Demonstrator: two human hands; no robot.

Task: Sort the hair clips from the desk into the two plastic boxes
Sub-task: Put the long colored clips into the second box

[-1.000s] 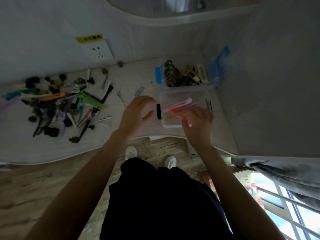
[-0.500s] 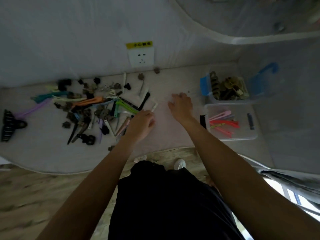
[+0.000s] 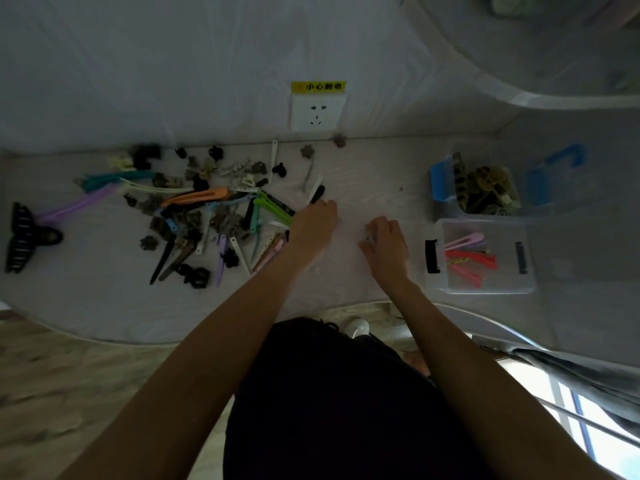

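Pile (image 3: 194,216): most clips unsorted, we judge, toward the desk's (image 3: 104,306) left edge.
Left hand (image 3: 313,225): at the pile's right fringe; grip unclear.
Right hand (image 3: 384,242): curled mid-desk, pinching something small.
Boxes (image 3: 485,254): right edge, a few clips inside.

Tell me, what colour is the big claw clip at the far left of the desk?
Black; the big claw clip shows in the head view.
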